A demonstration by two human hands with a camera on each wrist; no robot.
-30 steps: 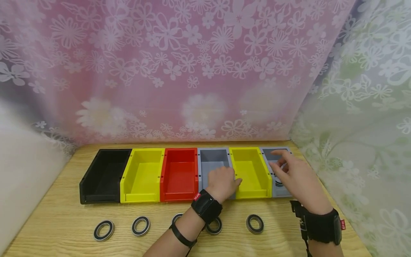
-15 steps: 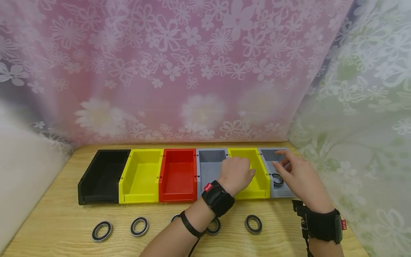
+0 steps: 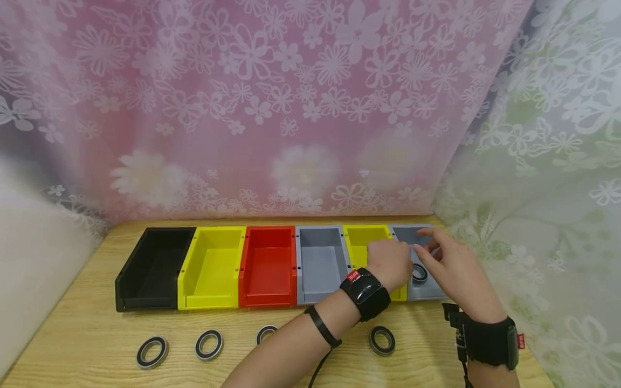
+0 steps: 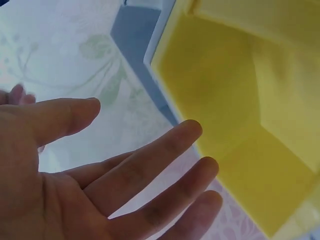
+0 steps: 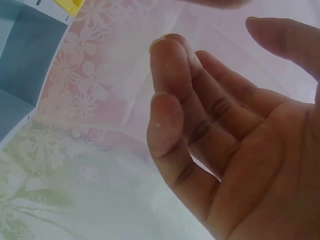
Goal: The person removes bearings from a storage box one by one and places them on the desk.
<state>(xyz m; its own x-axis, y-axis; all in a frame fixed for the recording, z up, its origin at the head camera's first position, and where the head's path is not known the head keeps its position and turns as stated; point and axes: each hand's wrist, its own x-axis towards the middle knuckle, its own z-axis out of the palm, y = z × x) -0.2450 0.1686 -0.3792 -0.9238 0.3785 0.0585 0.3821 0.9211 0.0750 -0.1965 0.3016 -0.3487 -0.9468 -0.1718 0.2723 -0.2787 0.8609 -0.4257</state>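
My left hand hovers over the right-hand yellow bin. In the left wrist view its fingers reach out relaxed beside that bin's wall, holding nothing. My right hand is above the far-right grey bin, thumb apart from loosely bent fingers. The right wrist view shows nothing in its palm. A ball bearing, a dark ring with a metal rim, lies in that grey bin between the two hands. Another bearing lies on the table in front of the bins.
Leftward along the row stand a grey bin, a red bin, a yellow bin and a black bin. More bearings lie on the wooden table; my left forearm partly covers one. Floral curtains hang behind and at right.
My left hand has moved right, from over the middle grey bin to the right-hand yellow bin. The right hand has shifted slightly, uncovering the bearing in the far-right grey bin.
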